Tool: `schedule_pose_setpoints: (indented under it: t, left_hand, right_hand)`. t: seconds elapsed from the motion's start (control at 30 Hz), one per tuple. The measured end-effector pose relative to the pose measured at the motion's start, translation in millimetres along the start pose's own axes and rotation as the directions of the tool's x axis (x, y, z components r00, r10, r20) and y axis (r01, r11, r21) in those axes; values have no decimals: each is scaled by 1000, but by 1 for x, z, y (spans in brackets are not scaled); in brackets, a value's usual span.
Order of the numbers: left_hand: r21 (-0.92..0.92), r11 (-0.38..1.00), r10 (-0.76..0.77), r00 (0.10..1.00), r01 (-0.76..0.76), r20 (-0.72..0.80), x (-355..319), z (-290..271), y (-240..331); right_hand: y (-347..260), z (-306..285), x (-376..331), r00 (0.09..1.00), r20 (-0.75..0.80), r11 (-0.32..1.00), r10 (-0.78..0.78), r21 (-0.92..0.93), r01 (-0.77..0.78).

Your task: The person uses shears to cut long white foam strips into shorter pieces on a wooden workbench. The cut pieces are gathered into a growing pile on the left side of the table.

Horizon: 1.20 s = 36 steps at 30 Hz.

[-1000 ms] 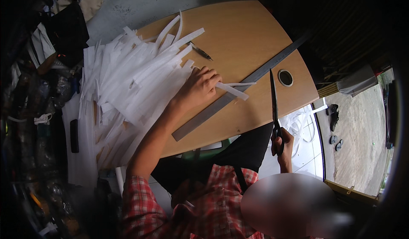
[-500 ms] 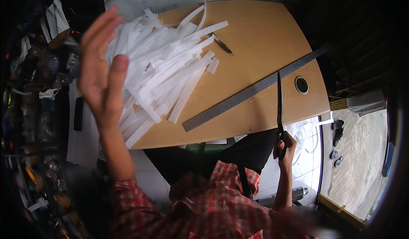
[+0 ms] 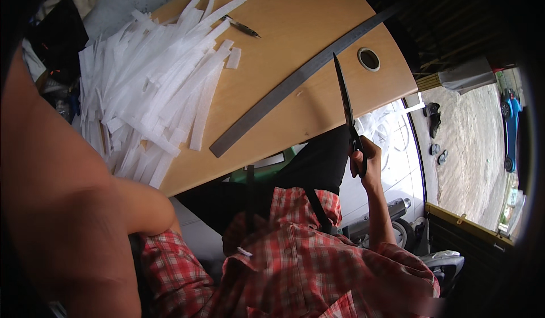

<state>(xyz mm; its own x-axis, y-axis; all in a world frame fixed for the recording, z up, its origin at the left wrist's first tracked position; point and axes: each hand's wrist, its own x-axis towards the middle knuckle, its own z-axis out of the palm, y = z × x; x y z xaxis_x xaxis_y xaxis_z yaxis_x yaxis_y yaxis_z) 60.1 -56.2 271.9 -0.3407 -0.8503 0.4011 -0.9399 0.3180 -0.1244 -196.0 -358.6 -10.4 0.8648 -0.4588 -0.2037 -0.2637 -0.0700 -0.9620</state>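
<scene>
My right hand (image 3: 367, 159) is closed round the handles of black scissors (image 3: 347, 105), whose long blades are together and point up over the table's near edge. My left arm is raised close to the camera, and my left hand (image 3: 62, 204) fills the left side, large and blurred, its fingers not to be made out. Between the arm and the table's middle lies a heap of white foam strips (image 3: 153, 79). A long dark metal ruler (image 3: 295, 82) lies slantwise across the wooden table (image 3: 284, 11). Beyond the strips rests a slim black cutter or pen (image 3: 244, 27).
The tabletop has a round cable hole (image 3: 368, 60) at right. More white strips (image 3: 392, 128) lie on the tiled floor below. A motorbike's silver exhaust (image 3: 377, 216) is near my right elbow. Shoes (image 3: 434, 119) stand outside on the concrete, and a blue vehicle (image 3: 512, 122) is farther off.
My left hand has gone from above the strips to close before the camera. The view has tilted and turned rightward. The scissors stay in my right hand; strips and ruler lie as before.
</scene>
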Motion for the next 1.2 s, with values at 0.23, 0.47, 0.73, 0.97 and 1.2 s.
schedule_pose_setpoints:
  t: [0.23, 0.47, 0.73, 0.97, 1.2]
  left_hand:
    - [-19, 999, 45, 979, -49, -199, 43, 48, -22]
    - [-158, 987, -94, 839, 11, -535, 96, 114, -34]
    - [-708, 663, -604, 732, 242, -315, 158, 245, -16]
    - [-468, 711, -532, 837, 525, 131, 172, 376, 11]
    - [-254, 779, -565, 818, 573, 113, 183, 393, 32]
  right_hand:
    - [4, -18, -16, 996, -74, 997, 47, 68, -42]
    - [28, -47, -38, 977, -208, 989, 44, 147, -13]
    - [106, -89, -53, 881, -421, 945, 216, 316, -81]
    - [249, -119, -35, 613, -362, 672, 702, 50, -739]
    - [404, -103, -54, 367, -113, 365, 923, -43, -930]
